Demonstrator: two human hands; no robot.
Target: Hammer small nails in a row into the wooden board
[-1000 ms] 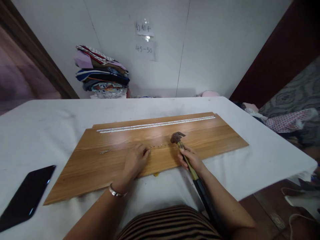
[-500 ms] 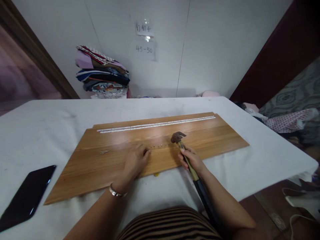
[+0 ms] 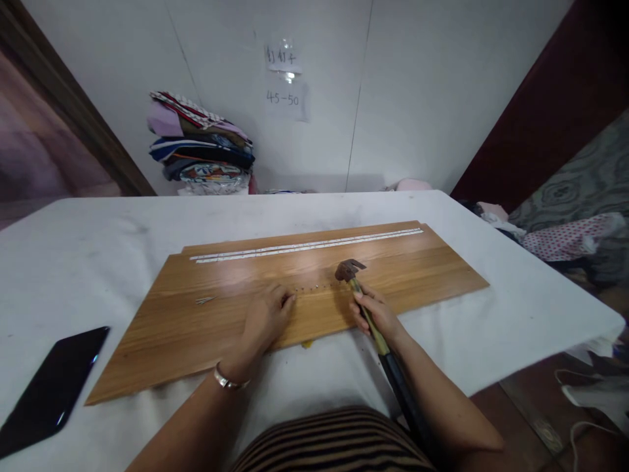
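My right hand grips a claw hammer high on its handle, with the rusty head over the wooden board. Resting on the board, my left hand has its fingers curled together beside the left end of a row of small nails; whatever it may pinch is hidden. The row runs from the left fingertips towards the hammer head. A few loose nails lie on the board, left of my left hand. Two white measuring strips stretch along the board's far side.
The board lies on a white-covered table. A black phone-like slab sits at the left. Behind the table rises a stack of folded cloth; handwritten paper hangs on the wall. Dotted fabric lies beyond the right edge.
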